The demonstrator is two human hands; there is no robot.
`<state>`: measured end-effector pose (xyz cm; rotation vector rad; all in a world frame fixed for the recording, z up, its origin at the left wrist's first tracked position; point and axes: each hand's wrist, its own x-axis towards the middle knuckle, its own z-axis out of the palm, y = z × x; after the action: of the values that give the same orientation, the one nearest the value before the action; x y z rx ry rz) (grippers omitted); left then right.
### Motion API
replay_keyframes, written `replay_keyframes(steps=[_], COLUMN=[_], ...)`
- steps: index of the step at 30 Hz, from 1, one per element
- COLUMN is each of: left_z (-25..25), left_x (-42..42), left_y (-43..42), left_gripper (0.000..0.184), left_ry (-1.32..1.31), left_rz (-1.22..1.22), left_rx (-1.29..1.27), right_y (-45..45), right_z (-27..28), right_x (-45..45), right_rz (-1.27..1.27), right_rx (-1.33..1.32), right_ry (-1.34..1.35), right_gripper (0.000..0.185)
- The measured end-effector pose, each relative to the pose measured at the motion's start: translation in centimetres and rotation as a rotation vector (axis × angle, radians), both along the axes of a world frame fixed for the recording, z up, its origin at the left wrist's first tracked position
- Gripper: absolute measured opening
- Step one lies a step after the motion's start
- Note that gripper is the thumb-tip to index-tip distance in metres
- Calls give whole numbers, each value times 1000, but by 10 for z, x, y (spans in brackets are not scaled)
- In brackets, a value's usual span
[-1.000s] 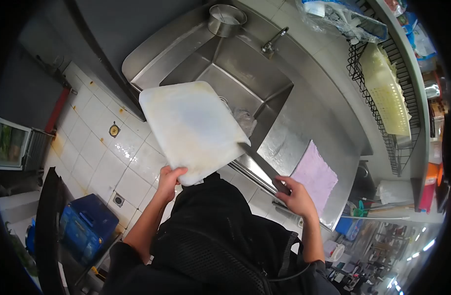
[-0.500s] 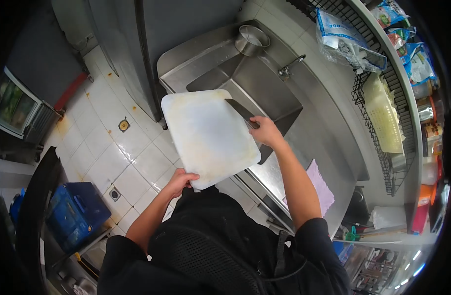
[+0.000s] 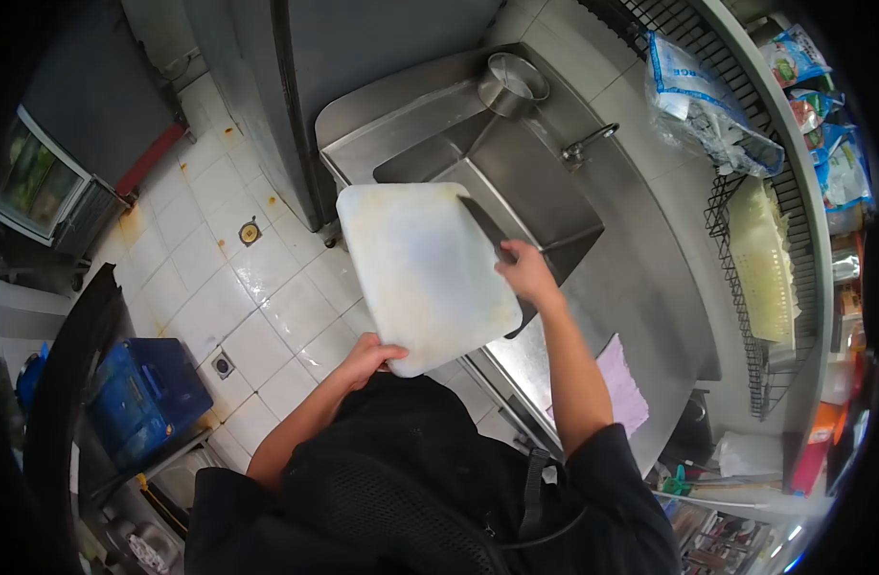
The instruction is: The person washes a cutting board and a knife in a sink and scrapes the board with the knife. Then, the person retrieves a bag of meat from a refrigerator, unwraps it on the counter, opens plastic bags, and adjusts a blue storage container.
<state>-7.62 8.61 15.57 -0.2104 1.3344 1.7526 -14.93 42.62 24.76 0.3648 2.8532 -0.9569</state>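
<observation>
A white cutting board with yellowish stains is held tilted in front of my body, over the sink's near edge. My left hand grips its lower left corner, thumb on top. At the board's right edge, my right hand is closed around a knife whose dark blade points up and left along that edge. The fingers hide the knife's handle. Behind the board lies the steel sink, partly covered by it.
A metal pot stands at the sink's back corner near the faucet. A pink cloth lies on the steel counter. Wire shelving with a yellow basket runs along the right. A blue bin stands at left.
The view has shifted slightly. The board has turned a little and less of the knife blade shows over it. Both hands keep their holds.
</observation>
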Motion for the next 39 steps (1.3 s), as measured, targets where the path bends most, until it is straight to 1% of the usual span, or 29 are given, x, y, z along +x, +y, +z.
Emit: replay_keyframes(steps=[1, 2, 4, 6, 7, 8, 9, 11, 12, 13, 14, 16, 17, 18, 19, 21, 23, 24, 26, 27, 29, 30, 31, 32, 34, 35, 37, 38, 39], left_z=[-4, -9, -10, -9, -4, 2, 7, 9, 10, 15, 21, 23, 21, 21, 21, 21, 17, 15, 18, 21, 25, 26, 22, 15, 8, 7, 7, 6, 5], left_x=[-6, -12, -17, -21, -22, -25, -27, -28, -29, -31, -31, -28, -31, -31, -33, -32, -30, -28, -26, -26, -28, -29, -28, -25, -22, -22, -23, -21, -21], left_y=[2, 3, 5, 8, 11, 14, 16, 20, 23, 26, 24, 28, 31, 29, 28, 28, 26, 27, 27, 25, 23, 25, 28, 28, 30, 30, 20, 21, 22], left_gripper=[40, 43, 40, 36, 36, 37, 38, 38, 38, 38, 38, 39, 39, 40, 40, 39, 38, 37, 37, 37, 37, 37, 37, 37, 36, 36, 36, 36, 36], left_ry=[14, 26, 20, 21, 13, 23, 36, 21, 0, 11, 14, 14, 23, 25, 30, 31, 52, 62, 39, 31, 41, 50, 53, 29, -1, -9, -22, -22, -19], left_rz=[-35, -69, -54, -35, -25, -26, -40, -53, -43, -49, -49, -37, -37, -47, -50, -51, -30, -10, 1, -16, -23, -30, -38, 1, 41, 33, 22, 25, 29], left_rx=[-5, -5, 3, 30, 44, 47, 44, 22, 3, 11, 19, 21, 15, 2, -10, -28, -15, -11, 4, -3, -35, -59, -63, -20, 7, 7, -18, -31, -35], right_y=[2, 7, 19, 9, -3, -10, -10, -8, -2, 8, 30, 22, 22, 17, 18, 33, 45, 65, 19, 25, 43, 45, 56, 56, 47, 52, 47, 52, 52], right_z=[-4, -5, 14, 63, 101, 124, 126, 128, 105, 70, 15, -10, -16, -18, -15, 1, 7, -9, 88, 88, 83, 74, 42, 23, -2, -11, -16, -13, -12], right_x=[-10, 2, 56, 132, 159, 182, 180, 168, 139, 103, 59, -25, -56, -67, -65, -43, 13, 54, 102, 100, 98, 68, 32, -12, -70, -79, -82, -67, -42], right_rz=[-37, -42, 129, 88, 29, -2, -7, 15, 76, 98, 157, -51, -98, -154, -155, -133, -116, 30, -139, -130, 46, 90, 92, -37, -182, -174, -244, -229, -171], right_rx=[-75, -86, -56, -32, -54, -54, -52, 46, 83, 121, 127, -137, -175, -221, -234, -335, -252, -135, -62, -60, 45, 37, -56, -94, -255, -268, -391, -284, -240], right_ry=[-26, -32, -19, -204, -327, -361, -358, -421, -335, -230, -91, -139, -188, -244, -239, -343, -273, -78, -483, -488, -405, -332, -247, -392, -253, -257, -261, -287, -213], right_gripper=[53, 53, 54, 53, 51, 52, 52, 55, 53, 51, 52, 56, 57, 58, 58, 59, 57, 53, 51, 51, 51, 49, 46, 48, 50, 50, 54, 53, 53])
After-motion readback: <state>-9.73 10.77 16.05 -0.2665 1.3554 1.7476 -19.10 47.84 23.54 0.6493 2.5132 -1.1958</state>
